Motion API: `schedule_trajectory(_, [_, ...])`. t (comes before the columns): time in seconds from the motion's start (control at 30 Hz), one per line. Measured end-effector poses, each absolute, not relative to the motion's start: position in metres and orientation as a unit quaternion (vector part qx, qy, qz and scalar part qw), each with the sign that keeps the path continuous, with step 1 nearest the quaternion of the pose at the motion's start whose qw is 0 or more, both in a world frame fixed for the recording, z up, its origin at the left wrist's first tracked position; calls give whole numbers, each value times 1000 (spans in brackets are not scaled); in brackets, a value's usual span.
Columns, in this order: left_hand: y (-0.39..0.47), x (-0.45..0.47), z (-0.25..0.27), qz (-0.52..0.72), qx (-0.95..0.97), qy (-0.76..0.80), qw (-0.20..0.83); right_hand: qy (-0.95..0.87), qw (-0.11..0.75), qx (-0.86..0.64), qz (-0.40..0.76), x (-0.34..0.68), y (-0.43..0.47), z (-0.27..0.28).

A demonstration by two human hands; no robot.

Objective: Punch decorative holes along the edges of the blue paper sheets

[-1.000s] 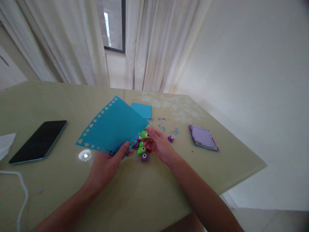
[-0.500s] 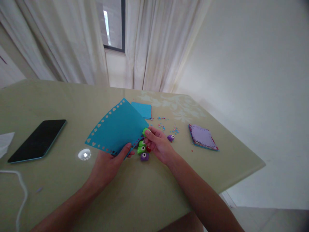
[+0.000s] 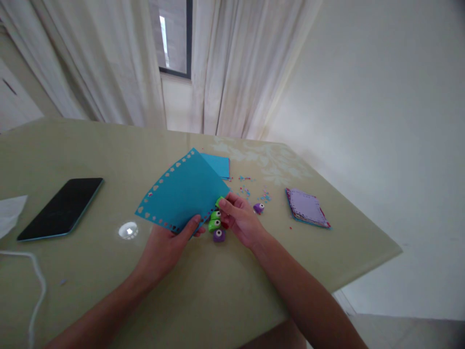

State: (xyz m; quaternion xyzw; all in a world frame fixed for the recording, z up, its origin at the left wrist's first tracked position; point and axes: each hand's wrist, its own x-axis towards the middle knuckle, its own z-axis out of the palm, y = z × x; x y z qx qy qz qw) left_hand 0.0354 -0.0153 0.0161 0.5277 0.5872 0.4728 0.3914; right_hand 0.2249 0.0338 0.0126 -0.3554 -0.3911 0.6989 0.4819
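A blue sheet of paper (image 3: pixel 185 191) is held up at a tilt, with small shapes cut out along its edges. My left hand (image 3: pixel 176 242) grips its lower edge between thumb and fingers. At the sheet's right edge, my right hand (image 3: pixel 240 218) pinches a small green paper punch (image 3: pixel 219 202). Below it on the table lie more punches: a green one with an eye design (image 3: pixel 214 225), a purple one (image 3: pixel 219 236) and a red one partly hidden by my right fingers. Another purple punch (image 3: pixel 259 208) sits right of my right hand.
Behind the sheet is a stack of blue paper (image 3: pixel 218 166). Paper bits (image 3: pixel 264 195) are scattered nearby. A stack of punched lilac sheets (image 3: pixel 308 208) lies at right. A black tablet (image 3: pixel 61 208), a white cable (image 3: pixel 41 286) and white paper (image 3: pixel 10 213) are at left.
The whole view has shifted slightly, and the blue sheet appears a little further right. Both hands keep their holds, with the green punch still at the sheet's right edge.
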Motion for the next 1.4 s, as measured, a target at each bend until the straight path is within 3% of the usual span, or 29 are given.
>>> schedule_trajectory(0.37, [-13,35,18,502,503,582,395,-457,490,-390,631,235,40,23])
schedule_trajectory(0.43, [-12,34,16,507,501,578,398,-545,480,-432,535,252,49,25])
schedule_trajectory(0.57, [-12,32,15,509,491,585,397,-716,386,-536,225,290,64,24])
schedule_trajectory(0.63, [-13,31,15,502,484,598,395,-746,319,-561,167,302,67,21])
schedule_trajectory(0.77, [-14,29,15,481,489,617,386,-781,218,-556,183,305,66,15])
schedule_trajectory(0.93, [-13,25,13,478,491,616,388,-785,224,-526,238,302,65,19])
schedule_trajectory(1.03, [-14,24,12,485,487,609,395,-767,235,-566,190,318,65,31])
schedule_trajectory(1.23, [-14,24,10,497,473,610,397,-783,114,-570,223,339,63,37])
schedule_trajectory(1.3, [-13,24,7,495,474,609,399,-791,122,-568,192,337,64,33])
schedule_trajectory(1.4, [-12,23,5,500,472,608,397,-775,209,-570,174,330,66,32])
